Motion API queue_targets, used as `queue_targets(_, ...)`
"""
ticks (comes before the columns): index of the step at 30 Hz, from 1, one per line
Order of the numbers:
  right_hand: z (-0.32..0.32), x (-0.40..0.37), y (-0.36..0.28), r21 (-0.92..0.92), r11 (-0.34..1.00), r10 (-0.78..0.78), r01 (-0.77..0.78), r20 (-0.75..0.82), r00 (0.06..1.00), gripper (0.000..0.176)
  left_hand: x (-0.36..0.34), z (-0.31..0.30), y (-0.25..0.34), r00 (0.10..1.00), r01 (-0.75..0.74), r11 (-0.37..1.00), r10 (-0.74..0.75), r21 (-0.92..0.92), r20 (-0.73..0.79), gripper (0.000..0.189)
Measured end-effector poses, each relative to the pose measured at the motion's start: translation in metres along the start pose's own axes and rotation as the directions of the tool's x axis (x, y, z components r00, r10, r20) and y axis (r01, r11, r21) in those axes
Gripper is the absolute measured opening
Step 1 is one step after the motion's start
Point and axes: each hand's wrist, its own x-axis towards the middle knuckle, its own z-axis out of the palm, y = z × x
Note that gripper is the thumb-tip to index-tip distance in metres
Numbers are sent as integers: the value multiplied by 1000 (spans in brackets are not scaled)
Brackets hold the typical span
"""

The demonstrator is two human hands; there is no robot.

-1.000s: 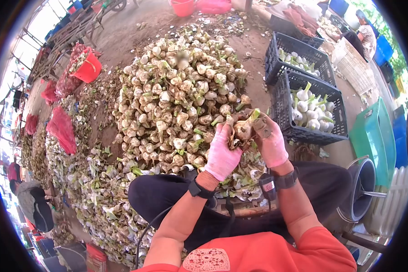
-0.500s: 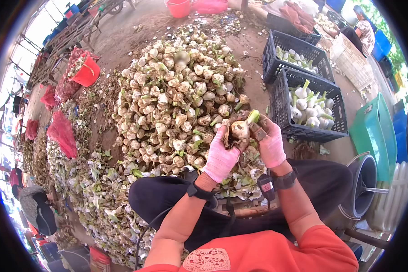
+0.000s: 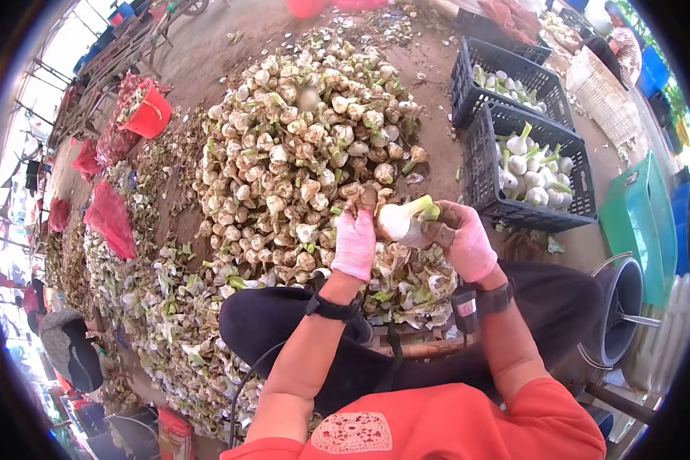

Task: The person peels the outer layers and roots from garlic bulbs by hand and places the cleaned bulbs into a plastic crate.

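Note:
A garlic bulb (image 3: 397, 222) with a short green stem, its surface now mostly clean white, is gripped by my right hand (image 3: 469, 241) at the stem side. My left hand (image 3: 354, 244), in a pink glove with soiled fingertips, is just left of the bulb, fingers closed on brownish garlic skin (image 3: 351, 192). Beyond both hands rises a large heap of unpeeled garlic bulbs (image 3: 284, 169), brown and dirty. Peeled skins (image 3: 414, 287) lie beneath my hands, in front of my crossed legs.
Right of the heap, a black crate (image 3: 517, 211) holds white garlic bulbs, with another crate (image 3: 468, 100) behind it. A grey bucket (image 3: 619, 307) and a green tub (image 3: 636, 222) stand at far right. Discarded skins (image 3: 169, 322) cover the left ground. A person (image 3: 625, 50) sits at upper right.
Brown outer skin has come off the bulb, leaving it white. My left hand has moved left, away from it; my right hand has shifted slightly right, keeping hold of the bulb.

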Motion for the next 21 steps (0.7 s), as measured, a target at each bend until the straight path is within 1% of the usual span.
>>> queue_targets(1,-1,0,3,9,1000,26,-26,-14,1000,17,7,4,-10,968,-226,974,223,-11,-114,33)
queue_targets(2,-2,0,7,11,1000,27,-27,-16,1000,17,10,4,-19,969,-224,975,222,-10,-113,33)
queue_targets(3,-3,1,11,22,999,24,-23,-47,999,17,8,7,-14,980,-198,888,187,-415,-68,29)
queue_targets(4,-5,1,12,34,999,20,-18,-78,997,17,2,12,-2,985,-121,652,172,-749,-10,24)
queue_targets(5,-4,1,12,36,999,20,-17,-82,996,17,-9,16,10,963,-97,713,244,-695,116,19)
queue_targets(6,-3,1,11,48,998,41,-38,-62,997,17,-15,18,12,956,115,658,130,-744,262,15)
queue_targets(7,-1,1,12,59,996,64,-62,-41,997,17,-17,22,1,931,-218,899,308,-379,197,15)
queue_targets(8,-1,0,12,59,996,70,-67,-39,997,17,-17,25,-10,849,-507,858,479,86,222,17)
queue_targets(9,0,0,13,8,998,69,-69,-21,997,19,-11,24,-8,953,27,914,100,-405,287,23)
queue_targets(10,0,1,13,-41,997,69,-69,-3,998,21,-8,19,-4,954,26,914,98,-406,283,23)
queue_targets(11,-5,2,20,-3,995,102,-102,24,994,23,-6,13,0,946,-63,966,139,-252,294,23)
queue_targets(12,-8,3,22,-3,995,102,-102,28,994,23,-5,10,4,934,-156,984,177,-92,311,23)
queue_targets(13,-12,4,23,115,982,146,-148,27,989,24,-4,9,3,944,-131,982,166,-137,284,18)
queue_targets(14,-15,3,25,232,954,191,-193,29,981,25,-2,7,0,945,-128,982,163,-136,282,18)
queue_targets(16,-21,3,31,240,950,200,-201,30,979,27,1,4,3,951,-154,984,171,-87,259,21)
queue_targets(17,-22,3,35,250,948,201,-200,20,979,26,2,-1,7,953,-53,981,105,-186,283,21)
queue_targets(18,-23,3,38,260,946,201,-196,9,980,25,2,-1,4,953,-51,982,103,-184,285,21)
queue_targets(19,-21,3,41,185,968,173,-167,-15,985,21,2,1,0,961,-71,975,124,-213,246,20)
queue_targets(20,-19,5,44,186,969,171,-165,-14,985,21,1,3,-3,968,-94,966,145,-240,206,20)
queue_targets(21,-18,6,47,144,974,186,-177,-49,981,18,-1,8,-3,974,-96,950,151,-298,167,18)
